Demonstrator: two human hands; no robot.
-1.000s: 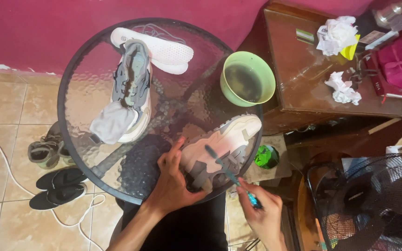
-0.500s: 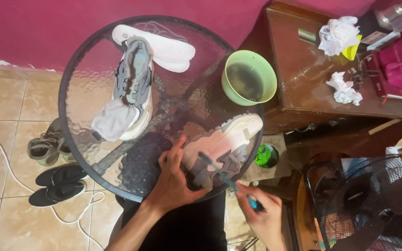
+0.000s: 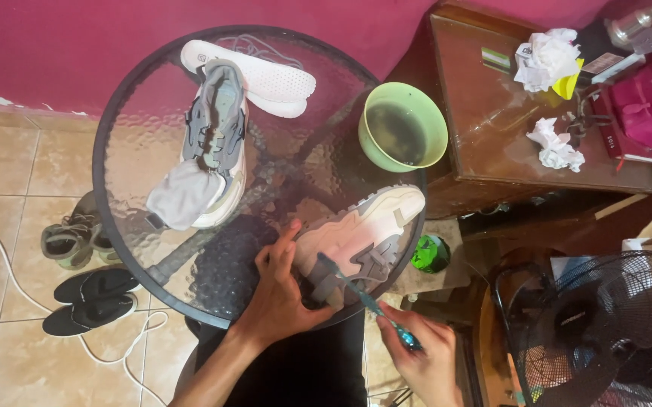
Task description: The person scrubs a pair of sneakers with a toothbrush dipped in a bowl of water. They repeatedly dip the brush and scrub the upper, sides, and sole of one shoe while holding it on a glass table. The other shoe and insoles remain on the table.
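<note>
**Brushing a shoe on the round glass table**

We see our left hand pressed against the heel end of a pale grey and white shoe, fingers spread and wrapped around it, holding it steady. The shoe lies on its side near the front right edge of the round glass table, toe pointing toward the right rim.

Our right hand is closed around the blue handle of a toothbrush, low and off the table's edge. The brush runs up and to the left, and its head touches the grey side of the shoe, just beside our left thumb.

Farther back on the table lies a second grey shoe, toe toward the wall, with a grey cloth tucked at its near end. Touching its far end are white insoles, lying crosswise. A green bowl holding dark water stands at the table's right rim, beside a brown wooden cabinet with crumpled tissues on top.

On the tiled floor to the left sit a pair of sandals and black slippers, with a white cord trailing past. A black fan stands at the lower right.
</note>
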